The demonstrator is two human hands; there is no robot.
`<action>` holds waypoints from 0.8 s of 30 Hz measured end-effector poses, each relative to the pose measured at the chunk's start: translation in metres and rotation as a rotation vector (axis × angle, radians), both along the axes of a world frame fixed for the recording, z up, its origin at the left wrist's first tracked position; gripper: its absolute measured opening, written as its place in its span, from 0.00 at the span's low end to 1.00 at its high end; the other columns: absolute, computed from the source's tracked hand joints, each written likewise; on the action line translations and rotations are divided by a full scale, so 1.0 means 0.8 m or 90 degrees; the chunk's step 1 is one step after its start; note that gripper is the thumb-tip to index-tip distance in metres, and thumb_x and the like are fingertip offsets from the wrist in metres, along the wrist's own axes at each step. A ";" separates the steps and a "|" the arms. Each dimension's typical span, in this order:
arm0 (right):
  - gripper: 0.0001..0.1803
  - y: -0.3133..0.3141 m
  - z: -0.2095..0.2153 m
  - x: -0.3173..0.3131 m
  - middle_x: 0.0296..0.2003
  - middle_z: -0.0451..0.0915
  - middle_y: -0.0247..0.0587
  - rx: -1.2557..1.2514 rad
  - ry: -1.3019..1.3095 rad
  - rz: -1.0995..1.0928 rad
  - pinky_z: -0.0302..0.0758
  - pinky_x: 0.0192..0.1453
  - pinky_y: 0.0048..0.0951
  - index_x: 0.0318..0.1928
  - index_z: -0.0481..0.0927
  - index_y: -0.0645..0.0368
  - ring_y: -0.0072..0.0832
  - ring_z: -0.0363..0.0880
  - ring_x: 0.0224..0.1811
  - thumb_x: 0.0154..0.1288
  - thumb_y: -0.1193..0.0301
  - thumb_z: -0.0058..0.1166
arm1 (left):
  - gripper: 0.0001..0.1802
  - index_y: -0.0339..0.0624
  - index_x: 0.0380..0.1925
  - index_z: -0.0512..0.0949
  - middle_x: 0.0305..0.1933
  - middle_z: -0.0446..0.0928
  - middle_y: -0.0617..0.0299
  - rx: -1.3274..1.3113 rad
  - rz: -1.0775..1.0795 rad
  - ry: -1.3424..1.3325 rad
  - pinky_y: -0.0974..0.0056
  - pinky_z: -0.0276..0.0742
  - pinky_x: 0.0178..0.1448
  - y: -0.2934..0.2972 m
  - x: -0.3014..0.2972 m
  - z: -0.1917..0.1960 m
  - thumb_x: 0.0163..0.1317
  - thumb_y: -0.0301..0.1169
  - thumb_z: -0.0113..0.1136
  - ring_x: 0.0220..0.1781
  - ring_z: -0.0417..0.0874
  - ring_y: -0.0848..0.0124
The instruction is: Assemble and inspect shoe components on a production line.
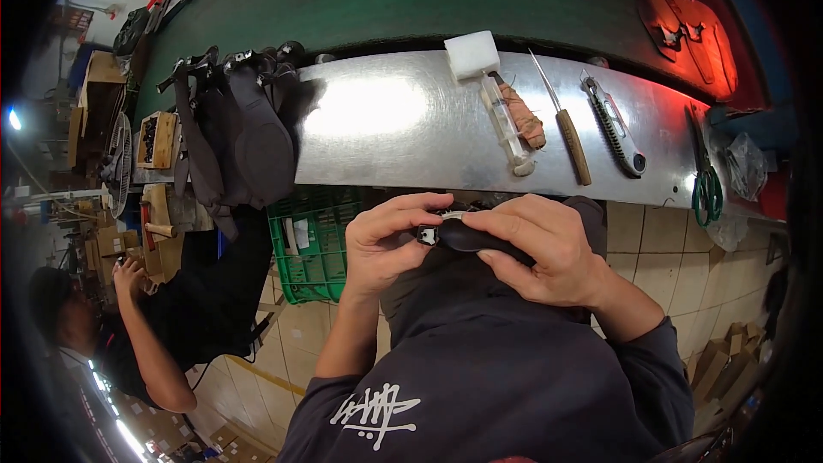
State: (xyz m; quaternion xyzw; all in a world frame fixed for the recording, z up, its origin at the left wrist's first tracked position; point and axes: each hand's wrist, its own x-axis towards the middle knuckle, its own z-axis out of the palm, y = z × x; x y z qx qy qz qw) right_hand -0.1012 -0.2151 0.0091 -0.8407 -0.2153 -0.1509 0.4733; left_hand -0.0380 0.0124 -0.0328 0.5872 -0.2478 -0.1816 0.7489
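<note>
Just below the metal bench [386,120], I am pinching a small black strap piece [467,236] between both hands: my left hand [390,240] is gripping its buckle end, my right hand [540,249] is clasping the padded part.

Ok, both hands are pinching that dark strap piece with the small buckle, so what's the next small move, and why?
Probably push the small black-and-white buckle further along the dark padded strap piece. The left hand pinches the buckle at the strap's tip and the right hand grips the strap body just behind it.
</note>
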 end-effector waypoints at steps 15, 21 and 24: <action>0.23 -0.002 -0.005 -0.002 0.35 0.80 0.45 -0.021 0.070 0.014 0.77 0.40 0.33 0.52 0.78 0.64 0.39 0.80 0.35 0.52 0.77 0.63 | 0.27 0.33 0.50 0.81 0.62 0.73 0.39 0.025 -0.049 -0.065 0.67 0.73 0.59 -0.008 -0.004 -0.007 0.46 0.12 0.54 0.63 0.76 0.60; 0.18 -0.001 -0.033 -0.001 0.36 0.81 0.46 0.113 0.184 -0.034 0.76 0.41 0.35 0.49 0.79 0.63 0.41 0.81 0.37 0.56 0.76 0.59 | 0.25 0.35 0.63 0.69 0.69 0.66 0.53 0.099 -0.031 0.166 0.71 0.82 0.49 -0.022 -0.017 0.006 0.65 0.16 0.43 0.62 0.75 0.68; 0.10 0.001 -0.035 -0.004 0.34 0.81 0.43 0.145 0.240 -0.044 0.76 0.40 0.34 0.41 0.82 0.61 0.38 0.81 0.35 0.57 0.76 0.59 | 0.25 0.35 0.63 0.69 0.68 0.67 0.53 0.090 -0.016 0.192 0.71 0.82 0.49 -0.025 -0.020 -0.001 0.65 0.16 0.43 0.60 0.76 0.70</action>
